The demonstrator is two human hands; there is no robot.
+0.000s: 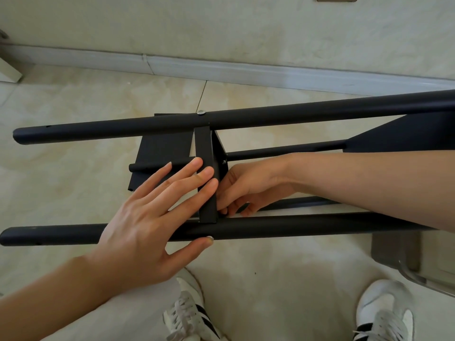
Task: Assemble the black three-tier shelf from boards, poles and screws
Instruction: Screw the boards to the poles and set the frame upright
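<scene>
Two long black poles lie on their sides across the tiled floor [73,193], the far pole [270,116] and the near pole [295,225], with a middle board [205,178] standing on edge between them. A silver screw head [201,112] shows on the far pole just where the middle board meets it, so that joint looks fastened. Right of the middle board, a second board [394,139] already sits between the poles at the frame's edge, and two thinner-looking poles run behind the arms toward it. Left of the middle board, a loose black board [162,148] lies flat on the floor, with a short pole end [157,166] over it; the third tier appears not yet fitted, and open holes show near the left ends of both long poles.

The left hand [152,217] is flat and open, its straight fingers pressing the middle board's left face and its thumb resting against the near pole. The right hand [243,190] reaches in from the right of the middle board, its fingers curled and pinching at the corner where board meets near pole; what it pinches is hidden, probably a nut or screw. A small bolt end [224,162] shows on the board's right face above that hand.

By this look the work is about halfway: the middle tier's near joint is in hand, and the left tier remains.
</scene>
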